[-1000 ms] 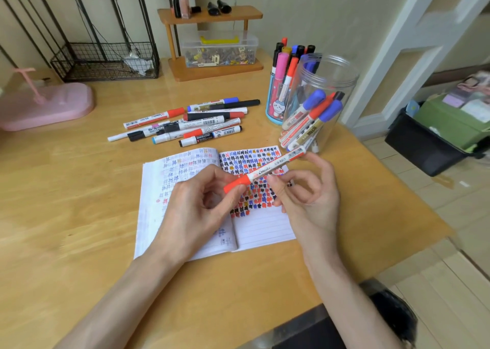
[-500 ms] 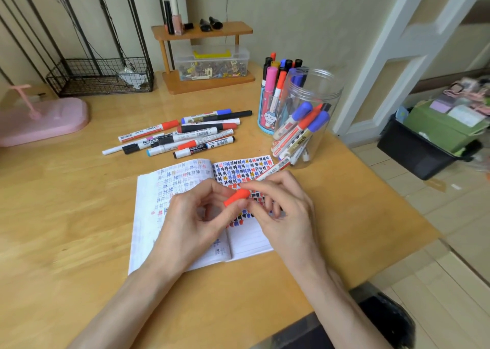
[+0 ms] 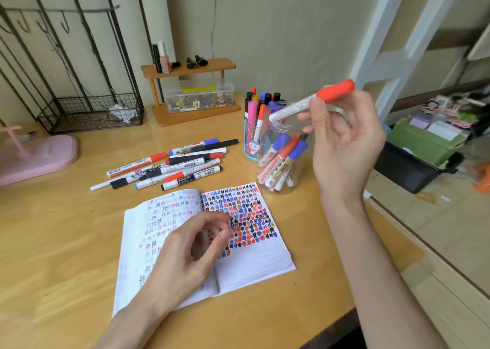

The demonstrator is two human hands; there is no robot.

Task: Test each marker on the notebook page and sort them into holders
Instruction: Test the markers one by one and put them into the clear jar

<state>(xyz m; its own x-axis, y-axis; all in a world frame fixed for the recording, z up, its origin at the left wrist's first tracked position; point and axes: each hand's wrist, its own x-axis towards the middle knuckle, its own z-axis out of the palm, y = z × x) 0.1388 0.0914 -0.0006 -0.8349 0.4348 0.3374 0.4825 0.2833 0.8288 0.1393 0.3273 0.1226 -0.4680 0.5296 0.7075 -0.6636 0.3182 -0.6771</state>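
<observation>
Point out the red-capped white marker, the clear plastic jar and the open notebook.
red-capped white marker (image 3: 338,90): head view, on its red cap.
clear plastic jar (image 3: 286,128): head view, upper wall.
open notebook (image 3: 252,266): head view, blank lower right page.

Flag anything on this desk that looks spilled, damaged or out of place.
Nothing stands out. The clear jar and the blue holder stand upright, the loose markers lie grouped behind the notebook, and the right hand holds a capped red marker.

wall (image 3: 278,30): beige, cracked | desk (image 3: 53,242): light wood | floor (image 3: 437,229): pale tile | door frame (image 3: 392,62): white
</observation>
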